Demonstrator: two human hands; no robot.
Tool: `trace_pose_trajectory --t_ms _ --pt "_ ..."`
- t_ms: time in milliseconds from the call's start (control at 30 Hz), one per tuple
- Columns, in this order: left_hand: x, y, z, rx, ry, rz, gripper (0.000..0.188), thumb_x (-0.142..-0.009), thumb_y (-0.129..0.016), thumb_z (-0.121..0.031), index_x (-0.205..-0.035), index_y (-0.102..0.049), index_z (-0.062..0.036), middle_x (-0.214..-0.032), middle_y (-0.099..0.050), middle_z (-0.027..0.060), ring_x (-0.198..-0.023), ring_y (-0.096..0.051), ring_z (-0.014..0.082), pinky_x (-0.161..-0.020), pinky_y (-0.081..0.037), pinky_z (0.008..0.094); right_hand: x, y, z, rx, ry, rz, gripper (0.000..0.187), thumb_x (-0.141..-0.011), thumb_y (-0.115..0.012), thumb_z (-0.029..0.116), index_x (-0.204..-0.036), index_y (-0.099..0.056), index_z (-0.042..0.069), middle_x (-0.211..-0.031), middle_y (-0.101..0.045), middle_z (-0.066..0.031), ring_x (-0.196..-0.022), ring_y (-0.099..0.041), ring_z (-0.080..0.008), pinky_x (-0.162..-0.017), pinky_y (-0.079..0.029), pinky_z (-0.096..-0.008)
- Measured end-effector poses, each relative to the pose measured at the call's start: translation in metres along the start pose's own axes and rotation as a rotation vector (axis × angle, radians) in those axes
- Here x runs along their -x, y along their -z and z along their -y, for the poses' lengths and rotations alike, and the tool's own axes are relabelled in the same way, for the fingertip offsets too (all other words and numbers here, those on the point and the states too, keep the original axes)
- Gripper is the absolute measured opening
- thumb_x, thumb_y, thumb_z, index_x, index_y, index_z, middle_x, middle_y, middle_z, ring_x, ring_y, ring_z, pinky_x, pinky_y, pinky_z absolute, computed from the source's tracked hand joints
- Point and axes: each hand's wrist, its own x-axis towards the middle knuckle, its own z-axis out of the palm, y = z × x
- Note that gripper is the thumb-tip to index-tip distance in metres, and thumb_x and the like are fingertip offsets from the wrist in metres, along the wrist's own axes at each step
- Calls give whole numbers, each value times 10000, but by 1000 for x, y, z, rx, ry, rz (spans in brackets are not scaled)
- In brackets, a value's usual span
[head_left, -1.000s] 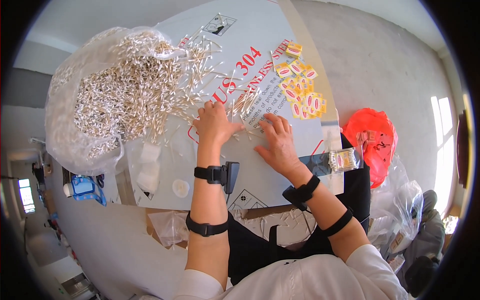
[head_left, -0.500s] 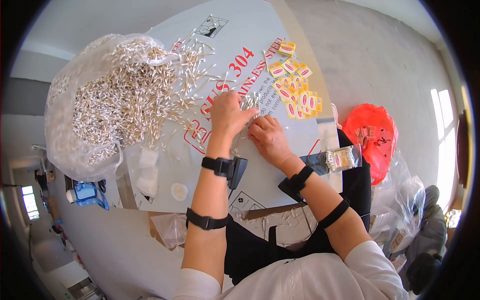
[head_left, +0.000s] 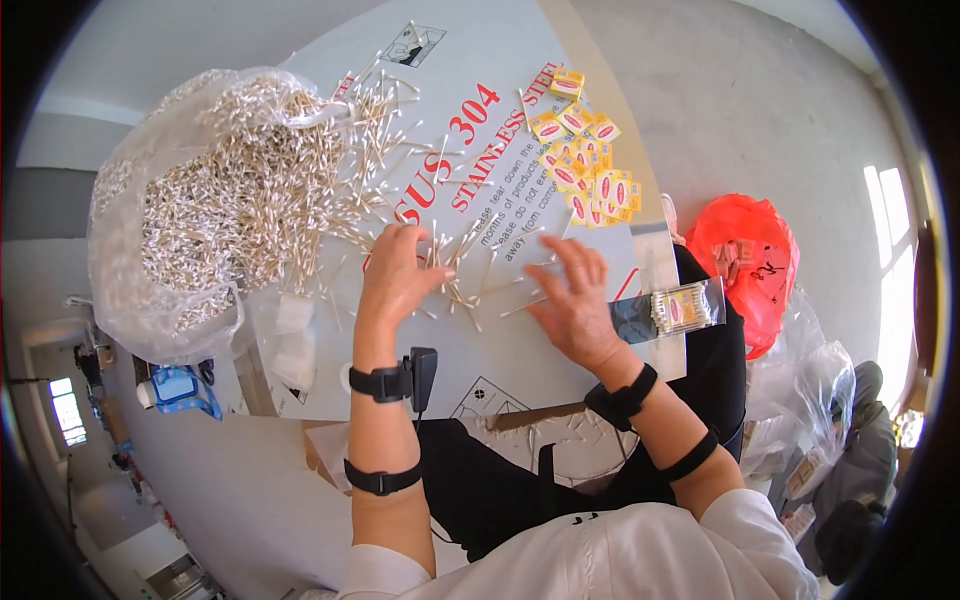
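Both of my hands hover low over the table, palms turned toward each other. My left hand has its thumb and fingers apart, beside a small loose cluster of cotton swabs. My right hand has its fingers spread, with a few single swabs lying near its fingertips. Nothing shows in either hand. To the left, a big clear plastic bag lies open with a heap of cotton swabs spilling out toward the middle.
Small yellow cards lie spread at the far right of the table. At its right edge is a clear packet of swabs. A red plastic bag sits beyond. White pouches lie at the near left.
My hands have moved apart and toward me, left hand leftward, right hand rightward. Fingers that were close together over the swabs are now spread, and the scattered swabs between them show.
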Motion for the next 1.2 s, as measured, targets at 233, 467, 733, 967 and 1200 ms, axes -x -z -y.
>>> trace_pose_trajectory --t_ms 233,467,733,967,1200 --pt "44 -40 15 -12 47 -301 618 -602 -767 -59 -1156 -500 -5 -1149 -462 155 -1093 -450 337 -916 -395 398 1 -22 -13 -74 -273 -138 581 -691 -670 27 -1220 -440 -38 -1375 -334 -192 -1262 -308 -399 -1044 -280 -460" --pt "2 -35 22 220 -41 -331 499 -675 -697 -9 -1138 -512 -16 -1175 -466 163 -1092 -464 350 -937 -382 411 -7 -28 -1 -369 -170 -45 496 -753 -625 3 -1219 -456 -22 -1333 -387 -204 -1224 -391 -380 -1008 -362 -412" --pt "-67 61 124 -57 403 -258 880 -514 -848 -303 -1307 -478 -210 -1406 -276 261 -1271 -344 405 -1057 -288 438 20 -15 -3 -318 -163 -63 437 -734 -595 -57 -1157 -495 -24 -1251 -470 -185 -1149 -468 -367 -965 -404 -389" --pt "-89 42 131 -211 45 -524 314 -627 -766 -77 -924 -666 -60 -964 -619 87 -863 -573 223 -776 -461 340 17 -17 2 -308 -133 -69 408 -701 -591 -72 -1100 -512 -38 -1230 -482 -183 -1141 -464 -380 -955 -409 -397" --pt "-58 60 84 260 93 -626 149 -661 -683 20 -798 -649 -28 -719 -616 43 -606 -539 136 -596 -454 285 19 -16 -4 -268 -136 -57 364 -693 -590 -72 -1050 -520 -43 -1226 -481 -183 -1138 -463 -385 -950 -413 -404"
